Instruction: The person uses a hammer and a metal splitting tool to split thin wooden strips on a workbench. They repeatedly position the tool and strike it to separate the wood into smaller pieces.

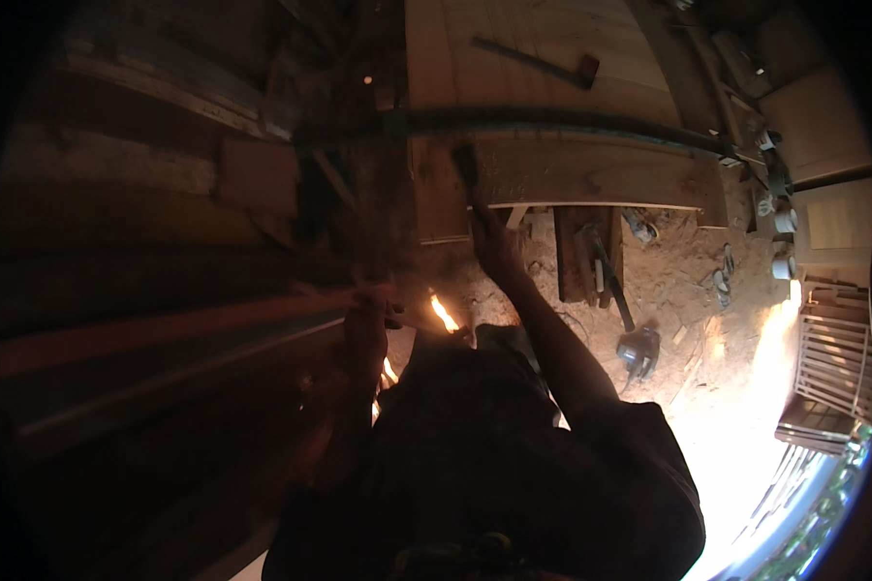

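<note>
My right hand [495, 250] is closed round the handle of a hand tool with a dark, blunt head [465, 167]. The head points away from me over the near edge of a wide wooden panel [562, 174]; whether it is a brush or a hammer is too dark to tell. At the left, my left hand [366, 327] is closed at the end of a long reddish wooden strip [203, 322], with its fingers partly in shadow. Across the panel runs a long dark bar [552, 120]. Farther back on it lies a thin tool with a blocky reddish end [538, 64].
Sawdust covers the floor, where a corded power tool [638, 351] and a pair of sandals [722, 286] lie. Slatted wooden pieces [838, 334] lean at the right. Stacked boards [126, 165] fill the dark left side. Strong sunlight hits the lower right.
</note>
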A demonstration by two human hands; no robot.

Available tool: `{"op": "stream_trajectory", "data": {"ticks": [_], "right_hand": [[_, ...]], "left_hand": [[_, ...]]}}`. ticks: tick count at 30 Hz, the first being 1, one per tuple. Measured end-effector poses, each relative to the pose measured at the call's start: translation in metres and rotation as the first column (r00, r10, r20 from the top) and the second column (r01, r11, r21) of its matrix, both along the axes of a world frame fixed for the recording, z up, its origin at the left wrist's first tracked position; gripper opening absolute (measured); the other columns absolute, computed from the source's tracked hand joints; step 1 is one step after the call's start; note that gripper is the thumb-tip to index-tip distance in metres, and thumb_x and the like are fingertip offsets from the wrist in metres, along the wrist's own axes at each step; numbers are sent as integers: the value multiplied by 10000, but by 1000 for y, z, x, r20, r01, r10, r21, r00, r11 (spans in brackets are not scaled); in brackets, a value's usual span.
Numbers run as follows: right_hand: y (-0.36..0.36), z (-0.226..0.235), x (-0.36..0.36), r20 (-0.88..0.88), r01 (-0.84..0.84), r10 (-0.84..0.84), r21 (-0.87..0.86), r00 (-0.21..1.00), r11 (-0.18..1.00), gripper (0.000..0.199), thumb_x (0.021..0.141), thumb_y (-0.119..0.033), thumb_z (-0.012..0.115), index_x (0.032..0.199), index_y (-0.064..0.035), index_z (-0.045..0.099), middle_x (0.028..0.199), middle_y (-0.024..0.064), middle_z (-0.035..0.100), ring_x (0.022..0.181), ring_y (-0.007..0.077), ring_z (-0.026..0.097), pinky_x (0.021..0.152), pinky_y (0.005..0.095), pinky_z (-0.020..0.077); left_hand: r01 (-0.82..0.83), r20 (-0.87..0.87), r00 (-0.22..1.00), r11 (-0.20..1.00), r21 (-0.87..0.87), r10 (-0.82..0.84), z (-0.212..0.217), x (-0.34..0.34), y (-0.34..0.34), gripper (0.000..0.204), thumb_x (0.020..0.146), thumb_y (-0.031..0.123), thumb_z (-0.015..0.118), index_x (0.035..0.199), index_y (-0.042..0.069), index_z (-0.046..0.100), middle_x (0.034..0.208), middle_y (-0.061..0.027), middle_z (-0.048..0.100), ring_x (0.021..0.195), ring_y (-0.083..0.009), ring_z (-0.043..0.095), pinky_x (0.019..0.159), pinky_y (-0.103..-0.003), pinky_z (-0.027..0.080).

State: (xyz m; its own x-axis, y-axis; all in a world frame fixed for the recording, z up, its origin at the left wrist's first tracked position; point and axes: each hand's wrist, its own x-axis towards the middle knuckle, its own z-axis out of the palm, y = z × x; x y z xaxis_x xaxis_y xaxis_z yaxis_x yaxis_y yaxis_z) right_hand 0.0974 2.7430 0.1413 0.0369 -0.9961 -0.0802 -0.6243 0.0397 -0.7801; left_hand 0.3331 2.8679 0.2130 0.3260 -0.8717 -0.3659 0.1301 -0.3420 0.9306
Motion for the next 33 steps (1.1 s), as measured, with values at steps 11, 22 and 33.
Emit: {"op": "stream_trajectory", "data": {"ticks": [11, 22, 33], "right_hand": [[153, 17, -64, 183, 81, -134, 274, 974, 958, 551, 850, -210, 735, 1346, -69, 542, 829, 115, 672, 747, 236, 654, 683, 386, 526], [180, 15, -111, 277, 110, -205, 321, 939, 941, 390, 884, -202, 774, 1187, -8, 625, 1110, 103, 725, 974, 132, 680, 796, 290, 545], [208, 24, -163, 425, -37, -20, 125, 905, 991, 299, 904, -247, 764, 1069, -42, 620, 858, 96, 739, 807, 226, 736, 708, 361, 558]], "left_hand": [[-59, -77, 995, 998, -17, 58, -21, 13, 12, 333, 1068, 346, 512, 993, 39, 614, 812, -55, 662, 728, -159, 674, 612, -288, 540], [-28, -49, 999, 996, -89, 23, -18, -59, -28, 464, 1070, 388, 496, 716, 89, 514, 663, 11, 503, 595, -103, 501, 532, -270, 383], [-194, -283, 950, 962, -194, 135, -8, -114, 51, 320, 1065, 388, 512, 1020, 81, 592, 789, -26, 565, 652, -161, 572, 595, -314, 460]]}}
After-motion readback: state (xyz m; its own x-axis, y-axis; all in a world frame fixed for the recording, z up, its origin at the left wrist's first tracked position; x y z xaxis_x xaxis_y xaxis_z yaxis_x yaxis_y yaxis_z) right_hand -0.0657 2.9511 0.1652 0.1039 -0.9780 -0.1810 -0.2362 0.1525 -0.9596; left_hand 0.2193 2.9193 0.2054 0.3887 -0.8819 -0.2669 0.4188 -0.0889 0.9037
